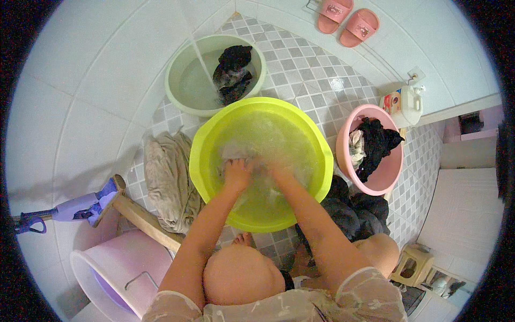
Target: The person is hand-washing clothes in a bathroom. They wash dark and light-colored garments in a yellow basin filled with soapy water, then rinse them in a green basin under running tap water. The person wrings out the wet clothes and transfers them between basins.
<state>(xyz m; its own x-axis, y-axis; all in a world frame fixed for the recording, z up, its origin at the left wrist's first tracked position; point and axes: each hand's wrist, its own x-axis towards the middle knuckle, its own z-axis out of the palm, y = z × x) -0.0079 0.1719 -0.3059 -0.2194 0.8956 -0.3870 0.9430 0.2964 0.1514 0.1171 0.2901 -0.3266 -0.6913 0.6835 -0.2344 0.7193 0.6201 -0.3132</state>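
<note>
A yellow-green plastic basin (260, 226) of cloudy, soapy water stands before me. In it, my left hand (238, 173) lies on a pale wet cloth (237, 152), fingers bent over it; whether it grips the cloth is unclear. My right hand (277, 167) is under the murky water near the basin's middle, so its fingers and anything in them are hidden. Behind stands a pale green basin (174, 94) with water and a dark wet garment (233, 76). To the right, a pink basin (342, 153) holds black clothes (374, 141) and a whitish patterned cloth (356, 149).
Greyish-beige fabric (167, 177) is heaped on the tiles at left, dark clothes (354, 213) at right. A large pink bucket (124, 261) and a purple-handled tool (76, 207) stand lower left. A white jug (408, 106) is beyond the pink basin; pink slippers (360, 28) hang on the wall.
</note>
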